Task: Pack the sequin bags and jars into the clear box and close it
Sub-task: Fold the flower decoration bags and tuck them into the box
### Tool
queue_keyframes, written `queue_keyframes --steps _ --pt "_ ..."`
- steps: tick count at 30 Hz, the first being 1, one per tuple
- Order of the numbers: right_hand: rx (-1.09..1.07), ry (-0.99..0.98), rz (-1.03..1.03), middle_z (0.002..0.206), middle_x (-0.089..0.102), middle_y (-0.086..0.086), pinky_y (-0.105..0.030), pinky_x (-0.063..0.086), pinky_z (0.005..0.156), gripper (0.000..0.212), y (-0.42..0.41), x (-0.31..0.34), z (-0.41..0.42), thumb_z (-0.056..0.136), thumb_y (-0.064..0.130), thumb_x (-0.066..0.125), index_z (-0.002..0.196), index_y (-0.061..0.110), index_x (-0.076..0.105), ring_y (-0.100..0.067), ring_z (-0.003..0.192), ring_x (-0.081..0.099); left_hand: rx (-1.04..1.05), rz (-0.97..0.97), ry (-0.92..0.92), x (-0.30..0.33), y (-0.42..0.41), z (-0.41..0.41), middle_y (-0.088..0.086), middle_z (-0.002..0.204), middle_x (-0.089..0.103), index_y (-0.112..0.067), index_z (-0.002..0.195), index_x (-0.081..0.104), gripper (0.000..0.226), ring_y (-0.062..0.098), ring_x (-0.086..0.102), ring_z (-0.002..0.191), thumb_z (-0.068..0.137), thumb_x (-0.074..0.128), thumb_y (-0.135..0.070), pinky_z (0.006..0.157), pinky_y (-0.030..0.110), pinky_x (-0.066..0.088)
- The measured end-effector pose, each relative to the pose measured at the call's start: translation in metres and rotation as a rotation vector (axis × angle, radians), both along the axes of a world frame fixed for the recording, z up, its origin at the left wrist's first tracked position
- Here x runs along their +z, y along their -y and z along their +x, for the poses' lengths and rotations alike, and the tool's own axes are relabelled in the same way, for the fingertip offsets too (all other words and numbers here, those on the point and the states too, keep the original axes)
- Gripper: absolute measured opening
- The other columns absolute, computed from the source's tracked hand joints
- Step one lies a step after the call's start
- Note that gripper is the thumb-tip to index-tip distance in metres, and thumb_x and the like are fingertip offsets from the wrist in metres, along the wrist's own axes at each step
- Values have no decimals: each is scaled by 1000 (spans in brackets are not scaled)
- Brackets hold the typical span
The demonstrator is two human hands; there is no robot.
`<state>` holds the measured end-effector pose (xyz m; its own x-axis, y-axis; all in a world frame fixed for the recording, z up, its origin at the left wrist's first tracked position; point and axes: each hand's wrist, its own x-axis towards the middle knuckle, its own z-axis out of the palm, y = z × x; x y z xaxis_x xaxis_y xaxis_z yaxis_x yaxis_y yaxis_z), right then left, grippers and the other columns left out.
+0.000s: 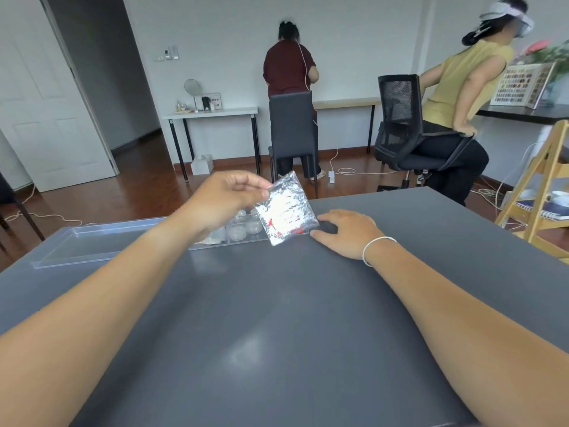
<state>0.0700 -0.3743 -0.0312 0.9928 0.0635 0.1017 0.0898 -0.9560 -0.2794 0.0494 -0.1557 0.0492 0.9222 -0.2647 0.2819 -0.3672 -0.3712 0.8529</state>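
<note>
My left hand (224, 200) pinches the top corner of a clear sequin bag (286, 211) with silvery contents and a few red specks, holding it in the air above the right end of the clear box (92, 245). The box lies open along the far left edge of the grey table, and several small clear jars (243, 229) sit in its right compartments, partly hidden by my hand. My right hand (348, 232) rests palm down on the table just right of the box, its fingers over a small dark object (328, 226).
The grey table (277, 318) fills the near view. Beyond it are a dark chair (292, 124), a mesh office chair (400, 118) with a seated person, another person standing at a white desk, and a wooden step stool (542, 192) at the right.
</note>
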Motion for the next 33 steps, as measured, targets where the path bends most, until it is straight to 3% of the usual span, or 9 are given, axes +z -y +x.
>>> queue_keyframes --steps 2,8,14,17,22,23,27,31,33 --pt "-6 -4 -19 151 30 3 -44 20 115 55 0 -1 1 86 58 36 135 32 37 -21 139 25 31 12 15 7 2 10 -6 72 65 -13 88 67 10 -9 56 46 81 63 -7 46 2 40" --pt "2 -1 -60 150 31 3 -45 21 114 56 -1 -4 4 87 59 32 135 32 36 -22 139 26 92 123 109 26 15 41 -8 76 62 -11 97 67 15 -2 55 69 83 62 -11 58 -3 40" --pt "2 4 -59 150 32 3 -45 20 113 57 0 -5 5 86 60 32 135 32 36 -23 138 27 145 244 128 26 25 68 4 89 65 -13 95 68 14 12 58 87 84 60 -13 83 22 41" --pt "-1 9 -45 150 32 3 -44 20 112 56 -1 -5 5 85 60 33 135 33 37 -22 138 28 181 304 115 19 28 79 2 92 66 -15 94 69 14 12 58 87 84 59 -14 79 21 39" --pt "4 21 -19 150 32 3 -44 19 112 55 -5 -4 2 85 60 35 134 33 39 -22 138 27 187 363 91 9 25 87 -5 75 62 -15 89 70 13 -6 49 45 83 59 -9 47 6 37" --pt "3 20 -15 150 33 4 -44 19 112 55 -6 -3 2 85 60 36 133 34 39 -22 138 28 179 374 79 7 24 87 -6 71 61 -15 87 70 13 -6 50 45 82 60 -9 46 6 37" --pt "-16 14 -14 149 34 4 -44 20 111 54 0 -5 7 85 59 36 132 34 40 -22 137 29 158 454 43 -7 32 96 -9 72 59 -16 86 71 13 -3 50 65 80 61 -10 67 18 40" --pt "-16 30 -1 147 36 5 -44 20 111 54 0 -5 7 84 59 37 131 34 42 -22 136 30 145 480 43 -13 32 98 -4 76 62 -15 92 71 14 -1 49 57 80 63 -12 54 14 40" --pt "-18 25 0 147 37 4 -44 21 111 54 1 -6 8 84 60 37 131 34 42 -22 136 31 142 518 48 -16 33 99 -1 88 65 -14 95 71 16 4 53 64 81 63 -14 68 18 41"
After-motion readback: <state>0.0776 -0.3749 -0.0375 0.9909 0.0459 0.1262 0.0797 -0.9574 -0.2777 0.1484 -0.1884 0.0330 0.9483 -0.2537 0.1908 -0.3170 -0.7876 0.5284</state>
